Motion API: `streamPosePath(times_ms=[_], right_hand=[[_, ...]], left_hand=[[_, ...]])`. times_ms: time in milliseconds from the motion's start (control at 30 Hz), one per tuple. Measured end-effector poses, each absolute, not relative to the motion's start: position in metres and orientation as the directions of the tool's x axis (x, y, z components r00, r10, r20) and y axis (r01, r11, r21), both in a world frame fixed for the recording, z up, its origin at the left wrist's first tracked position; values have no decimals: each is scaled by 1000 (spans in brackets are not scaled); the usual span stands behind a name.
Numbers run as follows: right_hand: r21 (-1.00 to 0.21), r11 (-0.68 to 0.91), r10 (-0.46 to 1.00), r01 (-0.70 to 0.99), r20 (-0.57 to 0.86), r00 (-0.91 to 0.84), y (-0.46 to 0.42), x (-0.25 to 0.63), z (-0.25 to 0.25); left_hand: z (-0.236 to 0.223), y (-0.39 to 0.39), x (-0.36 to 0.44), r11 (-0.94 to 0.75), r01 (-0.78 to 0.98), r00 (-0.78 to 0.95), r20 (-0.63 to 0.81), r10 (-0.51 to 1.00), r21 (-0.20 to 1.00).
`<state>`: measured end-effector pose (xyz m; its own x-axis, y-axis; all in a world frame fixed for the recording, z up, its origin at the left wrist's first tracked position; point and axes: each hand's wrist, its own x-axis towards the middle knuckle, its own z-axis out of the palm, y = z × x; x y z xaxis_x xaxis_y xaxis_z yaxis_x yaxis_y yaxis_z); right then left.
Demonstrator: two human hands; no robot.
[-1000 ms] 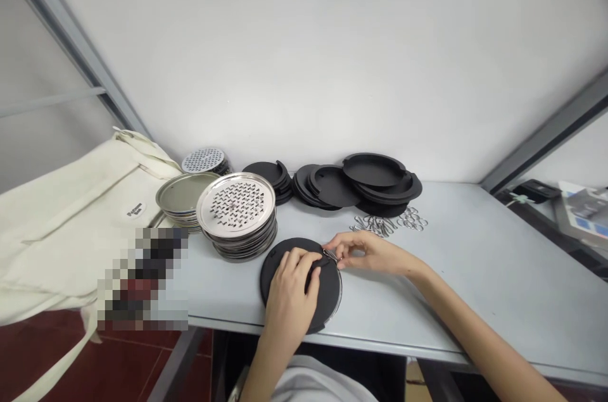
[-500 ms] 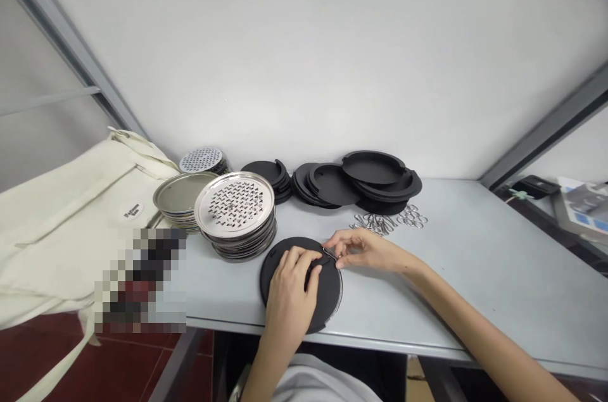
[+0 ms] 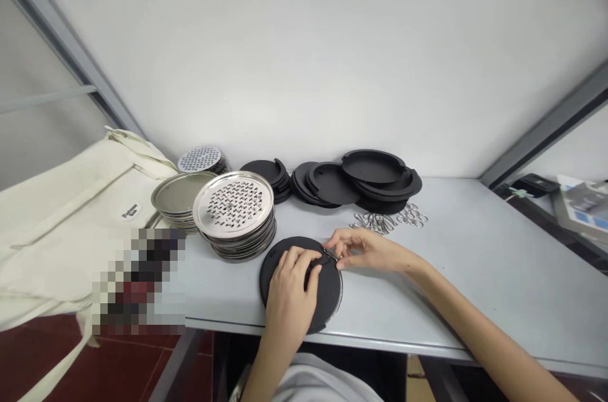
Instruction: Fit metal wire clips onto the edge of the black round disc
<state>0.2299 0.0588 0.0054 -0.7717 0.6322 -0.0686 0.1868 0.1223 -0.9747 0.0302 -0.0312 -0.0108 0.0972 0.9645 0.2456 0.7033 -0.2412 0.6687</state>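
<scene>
Left hand (image 3: 291, 282) laid unclenched on black disc (image 3: 327, 299), right hand (image 3: 367, 250) pinching 1 clip (image 3: 330, 254) at disc's rim, clip pile (image 3: 376, 223) just beyond right fingers

The disc (image 3: 329, 294) is black and the clip (image 3: 330, 254) silver.

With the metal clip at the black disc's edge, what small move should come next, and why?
Probably a gentle nudge of the metal clip inward by the right hand: its fingertips pinch the clip at the edge of the black disc, and the left hand rests on top, seemingly steadying it. Whether the clip is hooked on can't be told.
</scene>
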Motion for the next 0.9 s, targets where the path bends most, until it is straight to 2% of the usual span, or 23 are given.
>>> streamPosePath(times_ms=[633, 900], right_hand=[[-967, 127, 628, 222, -95, -773, 59, 231, 7], [-988, 40, 611, 152, -96, -786, 63, 232, -1]], left_hand=[[-10, -32, 31, -253, 692, 93, 264, 960, 676], [-9, -30, 30, -246, 703, 94, 256, 962, 667]])
